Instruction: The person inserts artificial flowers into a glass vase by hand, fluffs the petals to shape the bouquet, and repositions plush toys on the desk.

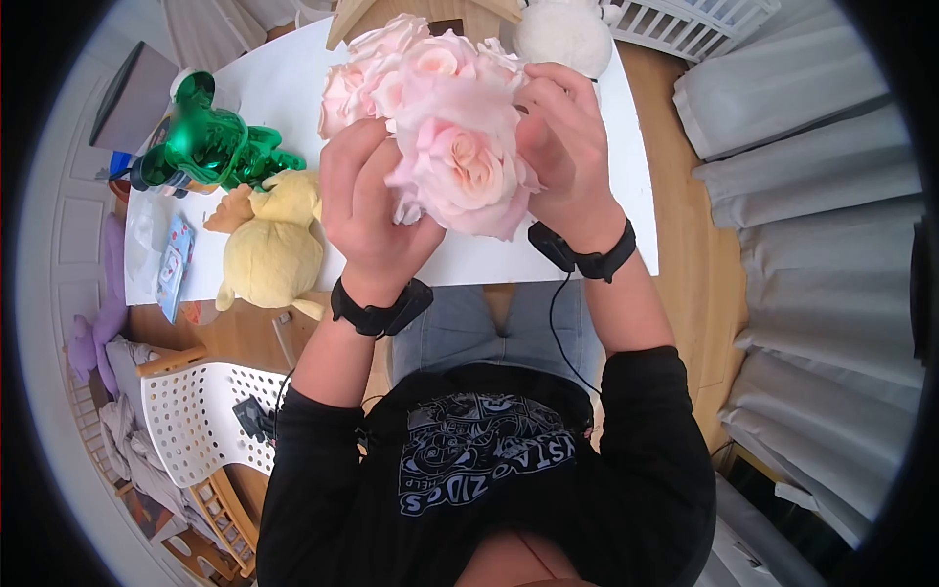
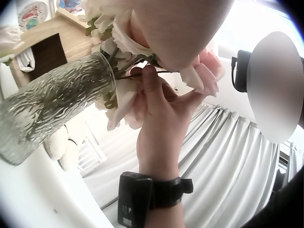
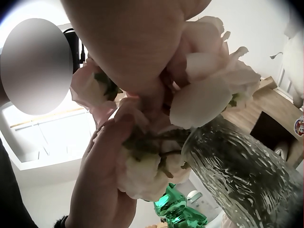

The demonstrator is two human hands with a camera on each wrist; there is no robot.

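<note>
Right, front rose [image 1: 462, 161] is centre, over the table [image 1: 631, 157], btwn both hands. Bloom faces up toward head cam; other roses [image 1: 391, 59] sit just behind it. L hand [image 1: 377, 196] grips the front rose from its side, fingers curled in around the base of the blooms; tips partly hidden, so can't tell exact gaps btwn them. R hand [image 1: 567, 147] works opp. side, thumb + finger clamped on a thin dark stem [image 2: 126, 77] by the mouth of the vase [image 2: 57, 99]. Vase is clear, ribbed glass: long axis runs diag. across both wrist views, mouth toward the hands, base away. Stems run along that axis, out thru the mouth. Yellow plush [image 1: 274, 256] is near L hand, green bear [image 1: 207, 142] beyond it; white plush [image 1: 562, 39] at far side.
</note>
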